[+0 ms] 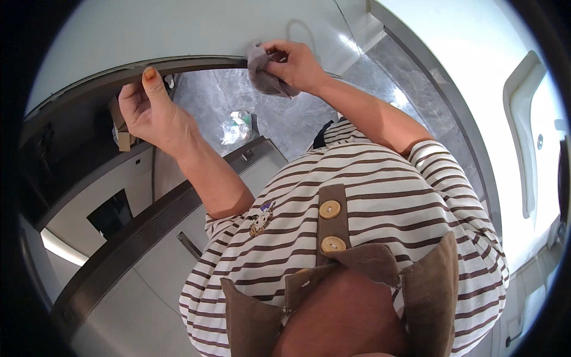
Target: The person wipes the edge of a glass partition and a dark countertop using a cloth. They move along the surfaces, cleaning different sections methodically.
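My right hand (297, 66) pinches a crumpled grey-brown cloth (264, 74) between thumb and fingers. The cloth lies against the right end of a dark edge strip (205, 63), which runs along a pale grey panel (196, 30). Farther left on the same strip is my left hand (156, 116). Its thumb, with an orange-brown stained nail, is pressed to the strip, and its other fingers are curled beside it. Their tips are partly hidden.
On the grey marbled floor (285, 122) sits a clear plastic bag (238, 127) with things in it. Small boxes (124, 134) stand below the strip at left. A dark-framed cabinet (113, 262) is by my left side; a white wall with a recessed fixture (523, 137) rises at right.
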The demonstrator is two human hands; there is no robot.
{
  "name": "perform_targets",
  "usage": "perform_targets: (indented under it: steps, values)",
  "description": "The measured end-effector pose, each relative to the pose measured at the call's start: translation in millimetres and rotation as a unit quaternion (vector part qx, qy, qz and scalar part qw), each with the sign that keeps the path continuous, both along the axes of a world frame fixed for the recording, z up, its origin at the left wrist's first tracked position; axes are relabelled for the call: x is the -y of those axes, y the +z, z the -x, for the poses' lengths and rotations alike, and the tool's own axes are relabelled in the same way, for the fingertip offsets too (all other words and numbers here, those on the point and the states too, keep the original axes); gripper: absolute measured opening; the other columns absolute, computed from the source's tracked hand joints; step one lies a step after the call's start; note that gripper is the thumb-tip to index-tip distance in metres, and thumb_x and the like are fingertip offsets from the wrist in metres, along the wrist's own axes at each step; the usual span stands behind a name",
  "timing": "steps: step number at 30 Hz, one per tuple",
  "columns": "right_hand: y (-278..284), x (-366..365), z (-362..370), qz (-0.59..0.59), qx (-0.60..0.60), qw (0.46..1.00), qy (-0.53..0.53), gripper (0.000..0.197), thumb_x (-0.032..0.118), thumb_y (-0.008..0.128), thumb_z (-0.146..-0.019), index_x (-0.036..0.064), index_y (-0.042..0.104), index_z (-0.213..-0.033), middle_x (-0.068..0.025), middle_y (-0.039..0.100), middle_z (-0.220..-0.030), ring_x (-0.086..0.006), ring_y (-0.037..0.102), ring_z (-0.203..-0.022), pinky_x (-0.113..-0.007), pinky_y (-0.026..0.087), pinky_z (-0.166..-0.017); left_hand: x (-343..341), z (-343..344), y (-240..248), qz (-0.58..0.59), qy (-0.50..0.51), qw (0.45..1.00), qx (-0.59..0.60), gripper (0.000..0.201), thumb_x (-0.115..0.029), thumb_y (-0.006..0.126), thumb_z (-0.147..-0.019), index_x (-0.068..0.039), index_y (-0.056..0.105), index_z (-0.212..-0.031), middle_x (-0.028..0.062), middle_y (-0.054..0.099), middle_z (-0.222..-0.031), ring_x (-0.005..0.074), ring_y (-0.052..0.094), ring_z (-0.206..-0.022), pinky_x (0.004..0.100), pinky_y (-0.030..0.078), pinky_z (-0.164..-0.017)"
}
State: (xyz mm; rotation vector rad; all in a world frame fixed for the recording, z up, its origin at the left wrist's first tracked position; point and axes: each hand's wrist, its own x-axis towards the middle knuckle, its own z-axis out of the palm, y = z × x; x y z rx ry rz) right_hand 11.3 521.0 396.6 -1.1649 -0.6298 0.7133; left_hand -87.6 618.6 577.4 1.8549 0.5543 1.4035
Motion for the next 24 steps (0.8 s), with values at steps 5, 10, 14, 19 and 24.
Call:
perform_targets:
  steps: [5,10,14,19,24]
  values:
    - [67,-1,0,-0.071,0.100,0.991,-0.058,0.029,0.005,0.067,-0.080,0.0056,0.064,-0.108,-0.0046,0.065,-0.091,-0.0119,0.060,-0.080,-0.025,0.050,-0.073,0,4,-2,0.004,0.001,1.000,0.003,0.023,-0.009,0.075,-0.083,0.001,0.058,-0.096,0.0053,0.063,-0.088,0.0108,0.057,-0.080,0.0233,0.047,-0.074]
    - [92,-12,3,-0.144,0.284,0.938,-0.135,0.030,0.009,0.068,-0.077,0.0095,0.066,-0.106,-0.0084,0.064,-0.096,-0.0253,0.062,-0.083,-0.034,0.051,-0.072,5,0,2,0.001,0.009,1.000,-0.011,0.023,-0.010,0.076,-0.082,0.001,0.059,-0.095,0.0046,0.063,-0.088,0.0109,0.056,-0.079,0.0230,0.045,-0.072]
    - [77,-9,2,-0.089,0.328,0.935,-0.106,0.028,0.007,0.068,-0.077,0.0118,0.066,-0.104,-0.0067,0.063,-0.095,-0.0275,0.061,-0.084,-0.036,0.051,-0.073,5,2,0,-0.003,0.025,1.000,-0.014,0.022,-0.011,0.075,-0.083,0.000,0.060,-0.094,0.0038,0.063,-0.087,0.0103,0.055,-0.078,0.0224,0.044,-0.072]
    - [46,-6,6,-0.037,0.333,0.937,-0.095,0.030,0.002,0.068,-0.075,0.0127,0.065,-0.103,-0.0058,0.062,-0.094,-0.0276,0.060,-0.085,-0.037,0.050,-0.070,4,1,0,0.007,0.037,0.999,-0.008,0.020,-0.010,0.074,-0.084,0.000,0.059,-0.094,0.0028,0.061,-0.086,0.0091,0.055,-0.080,0.0217,0.043,-0.073]
    - [7,-1,4,-0.038,0.348,0.934,-0.073,0.026,0.004,0.068,-0.077,0.0123,0.065,-0.102,-0.0068,0.062,-0.095,-0.0296,0.060,-0.085,-0.038,0.050,-0.072,6,2,3,0.002,0.029,1.000,-0.004,0.021,-0.013,0.075,-0.084,0.000,0.060,-0.092,0.0020,0.060,-0.087,0.0092,0.053,-0.081,0.0219,0.043,-0.073]
